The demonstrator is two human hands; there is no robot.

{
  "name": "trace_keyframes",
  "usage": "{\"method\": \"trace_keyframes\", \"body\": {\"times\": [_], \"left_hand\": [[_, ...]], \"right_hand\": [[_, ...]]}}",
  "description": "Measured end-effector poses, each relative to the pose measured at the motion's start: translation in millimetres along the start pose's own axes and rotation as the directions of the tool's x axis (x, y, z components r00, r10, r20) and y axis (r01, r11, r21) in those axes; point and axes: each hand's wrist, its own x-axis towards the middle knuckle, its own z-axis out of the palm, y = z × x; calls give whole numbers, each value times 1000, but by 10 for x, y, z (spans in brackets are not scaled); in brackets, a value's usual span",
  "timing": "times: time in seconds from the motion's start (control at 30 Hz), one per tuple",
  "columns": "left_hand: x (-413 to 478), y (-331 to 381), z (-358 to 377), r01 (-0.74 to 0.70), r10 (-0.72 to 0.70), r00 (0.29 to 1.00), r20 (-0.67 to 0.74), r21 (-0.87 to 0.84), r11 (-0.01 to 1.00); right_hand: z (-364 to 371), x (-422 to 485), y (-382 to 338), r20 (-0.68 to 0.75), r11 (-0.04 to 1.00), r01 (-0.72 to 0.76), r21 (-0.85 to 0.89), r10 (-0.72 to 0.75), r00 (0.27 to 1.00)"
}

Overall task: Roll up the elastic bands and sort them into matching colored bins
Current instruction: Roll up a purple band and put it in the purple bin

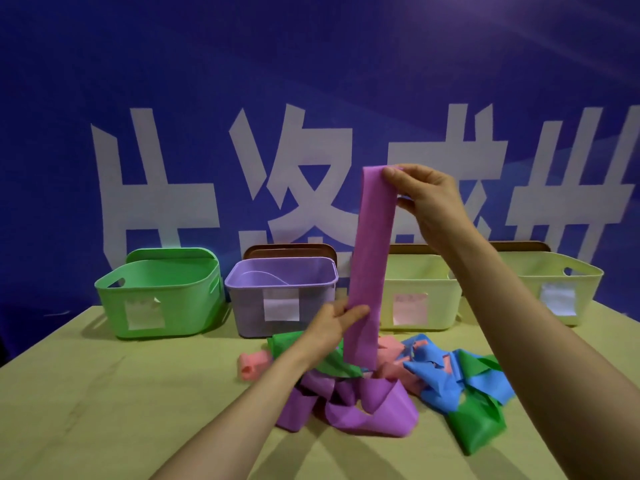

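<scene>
Your right hand (429,199) pinched the top of the purple band (372,258) between thumb and fingers, and your left hand (332,323) pinched it lower down. It hung upright over the tangled pile (433,372) mid-table (104,393), in front of the purple bin (280,299) at the far edge.

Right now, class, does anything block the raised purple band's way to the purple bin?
Nothing visible does. The left hand and right hand hold the purple band upright; the purple bin stands open behind, to its left.
</scene>
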Motion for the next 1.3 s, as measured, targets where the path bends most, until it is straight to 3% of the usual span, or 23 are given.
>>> {"method": "trace_keyframes", "body": {"times": [0.13, 0.3, 0.4, 0.5, 0.6, 0.8, 0.93, 1.03, 1.13, 1.3], "left_hand": [[-7, 9, -56, -10, 11, 1000, -6, 154, 988], [-55, 623, -42, -180, 183, 982, -44, 55, 982], [-196, 887, -35, -176, 179, 984, -8, 136, 975], [-460, 957, 25, -149, 147, 988, 52, 48, 988], [-693, 808, 71, -69, 71, 997, 43, -56, 996], [-931, -135, 129, 154, -154, 988, -8, -30, 988], [-761, -394, -52, 118, -18, 957, -291, 332, 936], [-584, -399, -149, 39, 68, 942, -328, 309, 950], [-393, -428, -143, 52, 9, 960, -281, 207, 977], [-178, -519, -195, 113, -32, 951, -307, 249, 962]], "right_hand": [[-33, -76, 124, 94, 994, -82, -73, 89, 992], [-43, -161, 152, 189, 994, -63, -90, 79, 979], [-38, -208, 81, 202, 998, -32, -49, 42, 979], [-67, -290, -16, 200, 999, -37, -20, 40, 979], [-85, -468, 61, 253, 995, -99, -21, 101, 962], [-38, -1021, 919, 311, 937, -339, -77, 346, 885], [-26, -1290, 1434, 270, 872, -466, -153, 490, 829], [-40, -1283, 1588, 254, 876, -470, -109, 481, 839], [-51, -1223, 1613, 236, 872, -489, -19, 479, 845], [23, -1148, 1651, 200, 863, -495, 99, 470, 860]]}}
